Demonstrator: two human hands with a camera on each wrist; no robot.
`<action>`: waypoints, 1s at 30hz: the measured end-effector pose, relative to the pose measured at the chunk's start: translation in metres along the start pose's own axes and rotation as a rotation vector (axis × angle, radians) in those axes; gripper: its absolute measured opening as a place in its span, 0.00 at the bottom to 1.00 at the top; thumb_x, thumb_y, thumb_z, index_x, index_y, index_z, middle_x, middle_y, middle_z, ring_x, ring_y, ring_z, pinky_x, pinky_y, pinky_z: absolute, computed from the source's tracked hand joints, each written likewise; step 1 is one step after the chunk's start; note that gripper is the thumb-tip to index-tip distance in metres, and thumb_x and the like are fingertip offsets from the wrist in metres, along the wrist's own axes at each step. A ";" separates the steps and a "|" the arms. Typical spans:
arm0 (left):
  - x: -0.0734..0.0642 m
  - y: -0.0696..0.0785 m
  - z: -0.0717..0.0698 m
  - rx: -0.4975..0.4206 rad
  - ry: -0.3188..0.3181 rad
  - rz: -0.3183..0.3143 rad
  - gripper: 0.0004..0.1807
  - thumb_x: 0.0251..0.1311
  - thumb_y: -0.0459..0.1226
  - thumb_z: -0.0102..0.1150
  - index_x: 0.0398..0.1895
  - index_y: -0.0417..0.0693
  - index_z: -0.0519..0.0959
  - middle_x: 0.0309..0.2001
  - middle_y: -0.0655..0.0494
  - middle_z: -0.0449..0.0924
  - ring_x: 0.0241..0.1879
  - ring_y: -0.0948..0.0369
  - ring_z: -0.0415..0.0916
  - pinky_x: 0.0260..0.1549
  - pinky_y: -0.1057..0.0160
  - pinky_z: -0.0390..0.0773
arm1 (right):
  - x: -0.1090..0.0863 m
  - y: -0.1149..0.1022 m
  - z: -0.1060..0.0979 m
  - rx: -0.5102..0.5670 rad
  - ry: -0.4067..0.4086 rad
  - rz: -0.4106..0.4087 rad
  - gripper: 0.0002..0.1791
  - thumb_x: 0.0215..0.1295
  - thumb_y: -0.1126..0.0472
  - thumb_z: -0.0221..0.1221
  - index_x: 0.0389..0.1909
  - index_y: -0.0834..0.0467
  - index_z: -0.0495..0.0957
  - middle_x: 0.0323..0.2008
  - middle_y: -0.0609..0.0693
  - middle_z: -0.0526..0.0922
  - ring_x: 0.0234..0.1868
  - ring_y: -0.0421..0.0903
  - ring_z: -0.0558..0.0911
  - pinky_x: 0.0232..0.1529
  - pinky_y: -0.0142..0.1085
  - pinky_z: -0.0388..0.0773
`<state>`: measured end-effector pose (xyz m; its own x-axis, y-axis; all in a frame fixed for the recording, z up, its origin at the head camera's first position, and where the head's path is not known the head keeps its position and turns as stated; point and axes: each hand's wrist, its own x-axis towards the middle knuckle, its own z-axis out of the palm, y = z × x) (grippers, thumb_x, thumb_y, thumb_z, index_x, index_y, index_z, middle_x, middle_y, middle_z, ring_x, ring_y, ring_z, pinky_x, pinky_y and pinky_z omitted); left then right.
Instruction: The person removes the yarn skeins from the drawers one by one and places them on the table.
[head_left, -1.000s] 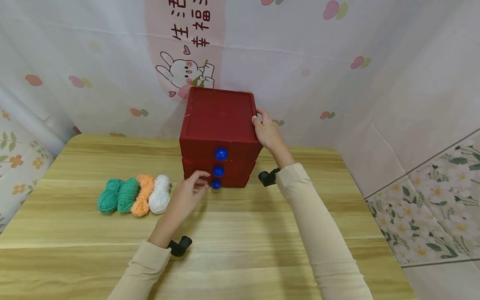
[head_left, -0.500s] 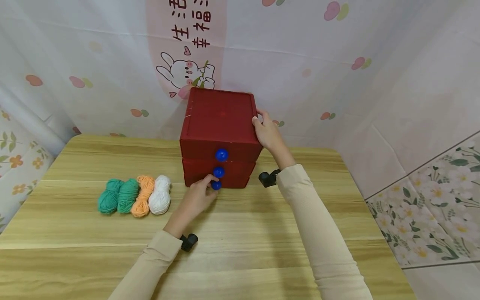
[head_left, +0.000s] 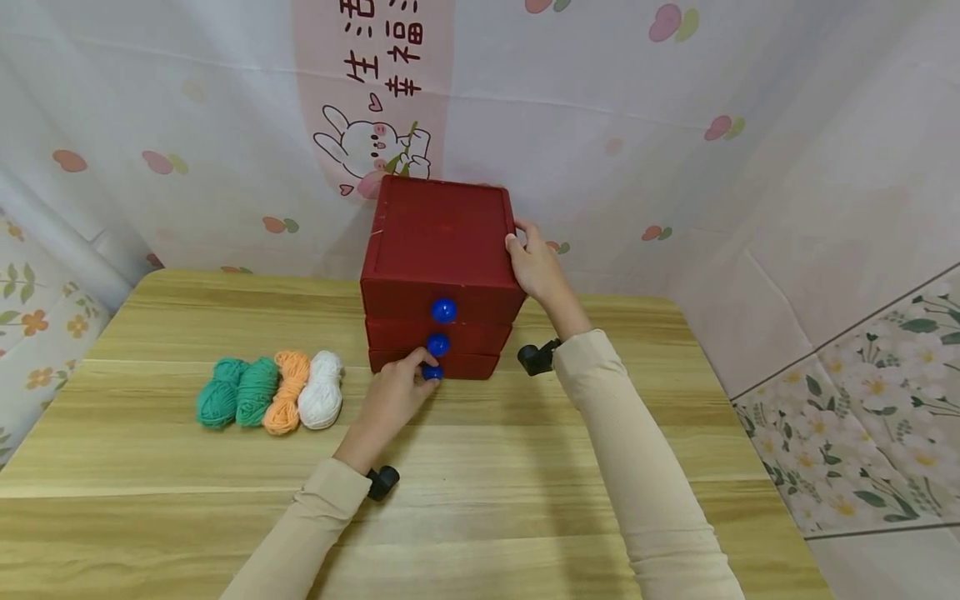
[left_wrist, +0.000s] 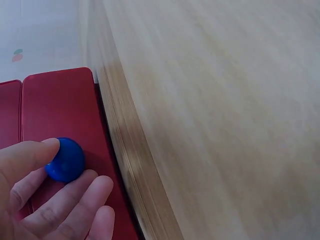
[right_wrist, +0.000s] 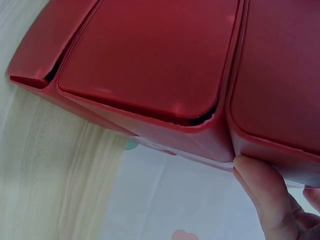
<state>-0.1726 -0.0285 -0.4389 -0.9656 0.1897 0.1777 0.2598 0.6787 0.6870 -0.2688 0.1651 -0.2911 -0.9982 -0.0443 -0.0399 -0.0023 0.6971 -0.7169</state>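
A red cabinet of three stacked drawers [head_left: 442, 233] stands at the back of the table, each front bearing a round blue knob. My left hand [head_left: 392, 398] pinches the lowest blue knob [left_wrist: 69, 162] between thumb and fingers; its other fingers spread below it in the left wrist view. The bottom drawer [head_left: 474, 367] juts slightly forward of its casing. At the cabinet's upper right side rests my right hand [head_left: 538, 265]; in the right wrist view its thumb [right_wrist: 262, 187] presses the red side wall, and the other fingers are partly out of frame.
Left of the cabinet lie yarn skeins in a row: two green [head_left: 257, 390], one orange [head_left: 287, 392] and one white [head_left: 321, 390]. A patterned curtain [head_left: 600, 167] hangs right behind the cabinet. The wooden table [head_left: 480, 500] extends in front.
My left hand has moved right to the lowest knob and taken hold of it. The bottom drawer has come slightly forward. My right hand stays at the cabinet's side.
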 end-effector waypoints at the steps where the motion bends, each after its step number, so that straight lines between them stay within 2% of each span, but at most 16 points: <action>1: 0.000 0.000 0.000 0.004 0.000 -0.003 0.11 0.54 0.35 0.64 0.41 0.48 0.77 0.25 0.54 0.80 0.22 0.63 0.74 0.19 0.66 0.68 | 0.000 0.000 0.000 -0.001 0.000 0.000 0.29 0.74 0.48 0.35 0.72 0.51 0.47 0.54 0.59 0.74 0.52 0.52 0.76 0.54 0.47 0.71; 13: -0.014 0.007 0.002 0.034 0.008 -0.015 0.10 0.52 0.36 0.66 0.37 0.51 0.77 0.24 0.56 0.80 0.21 0.63 0.74 0.20 0.65 0.69 | -0.001 0.000 -0.001 -0.008 -0.002 -0.004 0.29 0.74 0.48 0.34 0.72 0.52 0.47 0.59 0.60 0.70 0.57 0.53 0.73 0.58 0.48 0.69; 23: -0.039 0.010 0.004 0.051 0.062 0.036 0.11 0.48 0.35 0.69 0.35 0.52 0.78 0.23 0.57 0.81 0.21 0.65 0.74 0.20 0.65 0.70 | 0.000 0.001 -0.001 -0.026 0.005 -0.003 0.29 0.74 0.48 0.35 0.72 0.52 0.48 0.60 0.59 0.70 0.58 0.52 0.73 0.58 0.48 0.68; 30: -0.053 0.012 0.005 0.049 0.049 0.024 0.11 0.49 0.36 0.69 0.35 0.53 0.78 0.23 0.58 0.81 0.21 0.67 0.75 0.19 0.68 0.70 | 0.000 0.001 -0.001 -0.024 0.003 -0.001 0.29 0.74 0.48 0.34 0.72 0.51 0.48 0.59 0.60 0.71 0.57 0.52 0.73 0.57 0.48 0.68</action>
<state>-0.1178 -0.0271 -0.4435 -0.9580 0.1726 0.2289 0.2822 0.7083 0.6471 -0.2691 0.1664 -0.2913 -0.9984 -0.0432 -0.0368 -0.0050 0.7137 -0.7004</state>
